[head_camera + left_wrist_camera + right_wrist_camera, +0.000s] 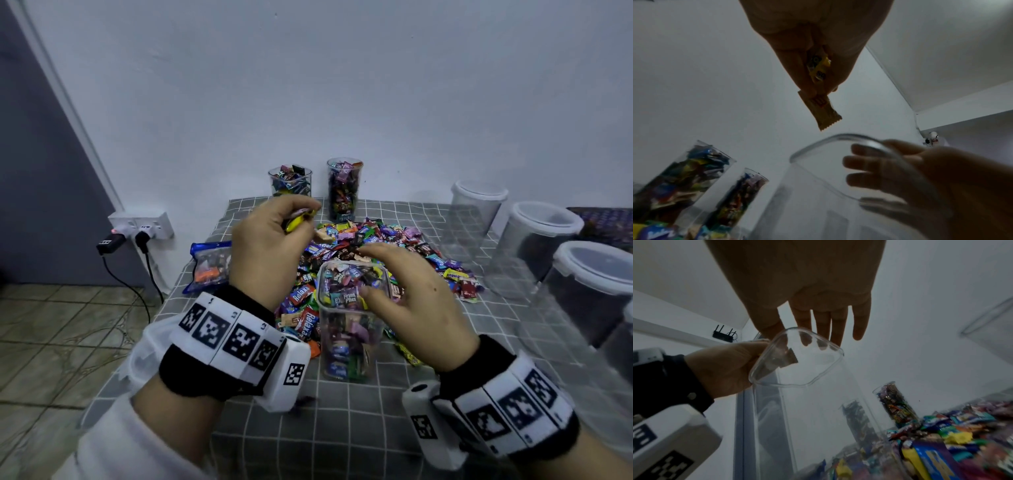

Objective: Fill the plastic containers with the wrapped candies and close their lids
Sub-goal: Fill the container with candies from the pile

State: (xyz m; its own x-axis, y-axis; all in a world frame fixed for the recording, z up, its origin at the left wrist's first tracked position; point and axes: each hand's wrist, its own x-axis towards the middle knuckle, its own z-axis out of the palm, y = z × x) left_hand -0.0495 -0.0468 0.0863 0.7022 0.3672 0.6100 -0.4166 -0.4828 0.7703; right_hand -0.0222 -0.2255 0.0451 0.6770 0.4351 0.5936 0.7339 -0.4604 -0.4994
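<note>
Filling near container [349, 322]: left hand [270, 246] pinches candies [819, 100].
Right hand [411, 294], fingers relaxed, steadies rim; release squarely above mouth.

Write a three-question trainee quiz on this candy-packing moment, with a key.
1. True or false: the left hand holds wrapped candies.
2. Which hand is at the rim of the near container? A left B right
3. Fill in: the two far containers with candies have no ____ on.

Key: 1 true. 2 B, the right hand. 3 lids.
</note>
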